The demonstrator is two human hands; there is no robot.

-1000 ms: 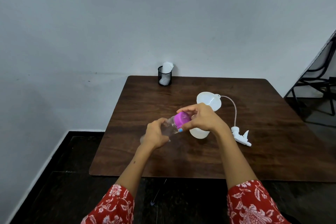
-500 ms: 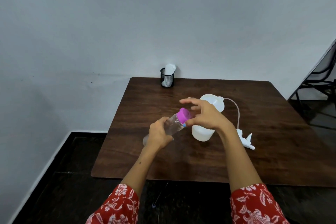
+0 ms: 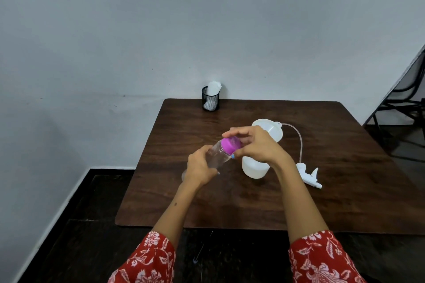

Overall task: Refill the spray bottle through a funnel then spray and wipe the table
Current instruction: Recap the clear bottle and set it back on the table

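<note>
My left hand [image 3: 201, 167] grips a clear plastic bottle [image 3: 217, 153] tilted over the brown table [image 3: 230, 202]. My right hand [image 3: 257, 145] curls its thumb and fingers round the bottle's magenta cap [image 3: 230, 144]. Behind my right hand stands the white spray bottle [image 3: 255, 167] with a white funnel [image 3: 272, 130] in its neck. The spray head [image 3: 309, 176] lies on the table to the right, its thin tube [image 3: 300, 142] arching back toward the funnel.
A black mesh cup [image 3: 210, 99] holding white tissue stands at the table's far edge by the wall. A dark metal chair [image 3: 404, 103] is at the far right. Dark floor lies left of and below the table.
My right hand lifted its fingers off the cap half a second ago and now grips it again. The view has shifted slightly; the bottle stays tilted in my left hand.
</note>
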